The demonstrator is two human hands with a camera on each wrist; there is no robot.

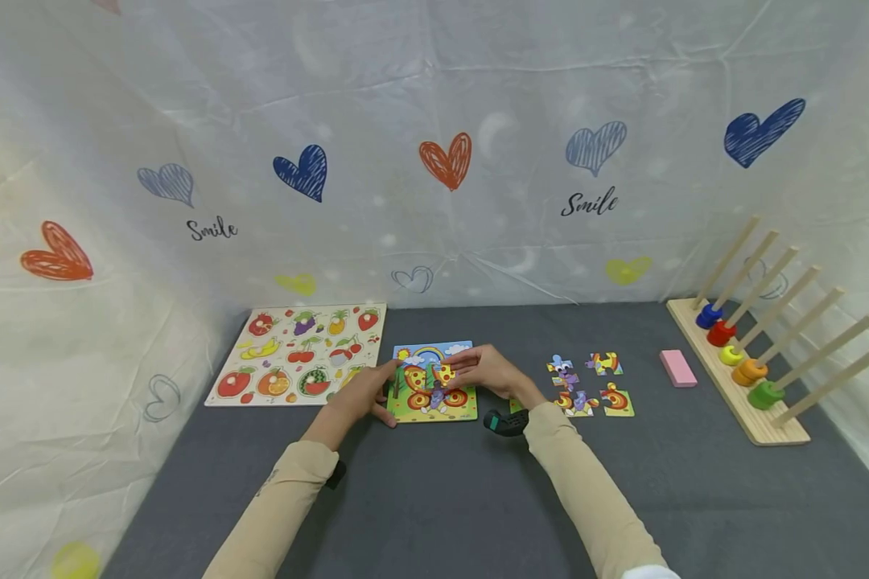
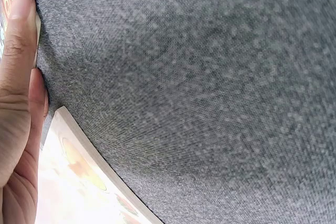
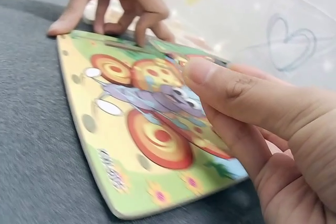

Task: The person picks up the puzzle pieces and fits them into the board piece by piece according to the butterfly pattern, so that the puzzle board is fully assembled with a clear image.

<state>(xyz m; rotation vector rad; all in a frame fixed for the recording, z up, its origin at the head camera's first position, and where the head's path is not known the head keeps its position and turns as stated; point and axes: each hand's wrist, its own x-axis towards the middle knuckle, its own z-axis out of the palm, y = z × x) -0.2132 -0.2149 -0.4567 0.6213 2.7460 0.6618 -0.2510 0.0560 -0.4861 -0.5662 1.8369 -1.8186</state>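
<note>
A butterfly jigsaw board (image 1: 414,416) with a rainbow and sky along its top lies at mid-table. My left hand (image 1: 367,392) holds its left edge, thumb by the near corner and fingers farther up. In the left wrist view, that thumb (image 2: 21,30) rests along the board's edge. Over the board's upper right, my right hand (image 1: 491,371) pinches a jigsaw piece (image 1: 445,374) with red and yellow wing print. The right wrist view shows this piece (image 3: 181,50) tilted nearly edge-on between thumb and fingers, partly hidden by the thumb.
Several loose jigsaw pieces (image 1: 578,404) lie right of the board, one partly under my right wrist. A fruit puzzle board (image 1: 220,398) stands close on the left. Farther right are a pink block (image 1: 677,368) and a wooden peg rack (image 1: 782,433) with coloured rings. A printed curtain (image 1: 434,233) hangs behind.
</note>
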